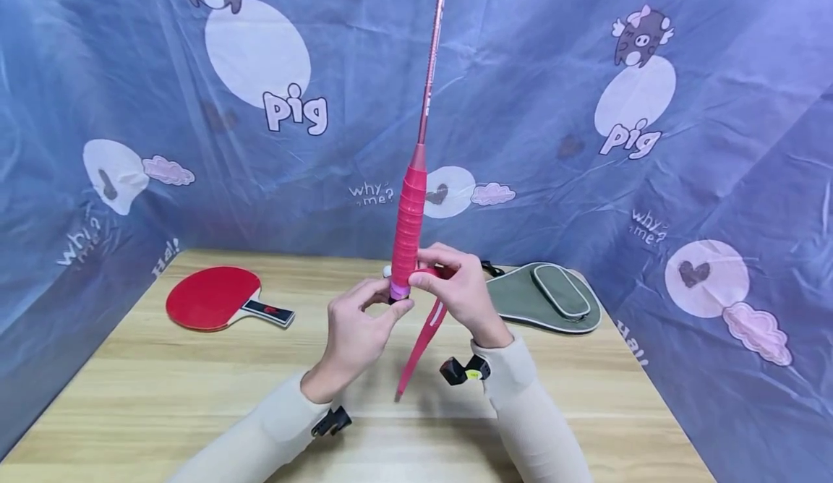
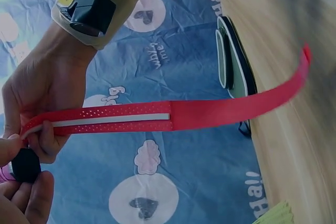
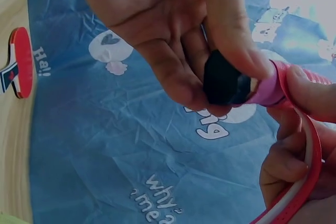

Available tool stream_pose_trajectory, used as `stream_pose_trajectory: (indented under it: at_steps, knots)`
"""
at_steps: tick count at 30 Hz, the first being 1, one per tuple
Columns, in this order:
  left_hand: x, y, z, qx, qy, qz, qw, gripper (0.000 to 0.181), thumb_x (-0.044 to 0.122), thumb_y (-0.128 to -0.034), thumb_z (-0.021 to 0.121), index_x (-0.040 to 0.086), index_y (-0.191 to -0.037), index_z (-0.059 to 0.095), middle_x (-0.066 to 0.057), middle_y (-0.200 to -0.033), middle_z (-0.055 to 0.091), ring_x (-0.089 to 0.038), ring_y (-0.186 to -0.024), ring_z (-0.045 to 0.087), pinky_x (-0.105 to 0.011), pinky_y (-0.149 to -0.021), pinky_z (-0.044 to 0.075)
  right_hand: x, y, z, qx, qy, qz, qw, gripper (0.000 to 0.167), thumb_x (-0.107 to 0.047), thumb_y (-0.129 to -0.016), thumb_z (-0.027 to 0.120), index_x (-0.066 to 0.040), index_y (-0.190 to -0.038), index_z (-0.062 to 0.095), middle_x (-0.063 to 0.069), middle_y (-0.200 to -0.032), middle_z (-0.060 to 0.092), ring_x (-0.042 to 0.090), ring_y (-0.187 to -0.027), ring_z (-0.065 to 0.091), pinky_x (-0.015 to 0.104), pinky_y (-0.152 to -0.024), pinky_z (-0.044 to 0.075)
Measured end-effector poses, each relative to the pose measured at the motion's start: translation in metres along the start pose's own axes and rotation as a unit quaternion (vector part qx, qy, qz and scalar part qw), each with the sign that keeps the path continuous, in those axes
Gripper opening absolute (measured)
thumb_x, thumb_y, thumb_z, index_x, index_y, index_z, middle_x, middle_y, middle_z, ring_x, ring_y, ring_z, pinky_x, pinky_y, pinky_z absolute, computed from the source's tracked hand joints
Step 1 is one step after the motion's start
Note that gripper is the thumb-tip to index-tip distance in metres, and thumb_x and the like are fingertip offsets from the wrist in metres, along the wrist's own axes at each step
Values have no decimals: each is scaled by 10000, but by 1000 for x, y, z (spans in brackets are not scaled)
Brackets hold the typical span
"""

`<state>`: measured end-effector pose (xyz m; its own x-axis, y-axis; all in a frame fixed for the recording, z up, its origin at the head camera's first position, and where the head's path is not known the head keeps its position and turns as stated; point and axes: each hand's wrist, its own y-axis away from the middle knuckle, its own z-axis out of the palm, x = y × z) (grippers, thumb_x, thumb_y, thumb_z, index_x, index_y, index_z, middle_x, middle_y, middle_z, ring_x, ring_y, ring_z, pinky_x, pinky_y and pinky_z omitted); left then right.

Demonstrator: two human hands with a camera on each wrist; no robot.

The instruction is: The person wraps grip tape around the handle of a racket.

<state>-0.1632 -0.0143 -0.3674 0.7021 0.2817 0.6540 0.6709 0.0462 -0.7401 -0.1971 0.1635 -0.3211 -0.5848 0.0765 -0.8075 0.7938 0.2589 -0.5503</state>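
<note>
A slim racket stands upright, slightly tilted, its head out of view above the pink shaft (image 1: 432, 63). Red grip tape is wound in ridges around its handle (image 1: 408, 215). My left hand (image 1: 356, 335) holds the bottom end between thumb and fingers, around the black butt cap (image 3: 226, 80) and a purple band (image 3: 269, 88). My right hand (image 1: 465, 291) pinches the red tape against the lower handle. The tape's loose tail (image 1: 419, 345) hangs below that hand; a pale strip runs along its perforated inner side (image 2: 115, 119).
On the wooden table (image 1: 260, 396), a red table tennis paddle (image 1: 211, 298) lies at the left. A grey-green paddle case (image 1: 514, 298) is at the right, partly behind my right hand. Blue printed cloth (image 1: 364, 107) hangs around the table's back and sides.
</note>
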Motion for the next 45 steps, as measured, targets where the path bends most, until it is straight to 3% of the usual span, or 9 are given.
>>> stream_pose_trajectory:
  at_steps: [10, 18, 27, 35, 45]
  knots:
    - [2, 2, -2, -305, 833, -469, 9950, 321, 36, -794, 844, 36, -1104, 762, -96, -982, 763, -120, -849, 733, -241, -768, 618, -3, 1, -6, -419, -103, -71, 9990, 290, -131, -854, 814, 45, -1075, 751, -34, -907, 683, 110, -739, 557, 204, -586, 448]
    - [6, 4, -3, -734, 1635, -723, 9812, 310, -6, -854, 774, -46, -1157, 720, -209, -1032, 732, -96, -891, 715, -218, -834, 609, -10, 5, -12, -569, -101, -72, 9983, 251, -60, -854, 797, 62, -1068, 746, -42, -910, 683, 97, -751, 575, 202, -595, 478]
    - [18, 6, -2, -1215, 2340, -1068, 9587, 269, -57, -897, 698, -147, -1149, 672, -334, -1026, 703, -38, -898, 703, -212, -827, 608, -17, 9, -20, -775, -201, -173, 9966, 226, -32, -861, 781, 67, -1060, 745, -26, -921, 711, 112, -781, 611, 214, -608, 502]
    - [19, 4, -4, -1553, 2596, -988, 9480, 258, -2, -960, 639, -166, -1159, 651, -350, -1048, 695, -24, -941, 684, -222, -872, 595, -18, 9, -21, -797, -263, -158, 9963, 274, -109, -865, 791, 70, -1066, 741, -30, -933, 723, 116, -791, 605, 206, -605, 484]
    - [15, 3, -6, -1939, 3256, -890, 9211, 366, 65, -1024, 560, -250, -1210, 547, -464, -1109, 604, -37, -1019, 693, -229, -940, 582, -16, 9, -21, -896, -451, -142, 9949, 333, -149, -866, 800, 98, -1075, 722, -35, -950, 720, 118, -852, 628, 226, -648, 514]
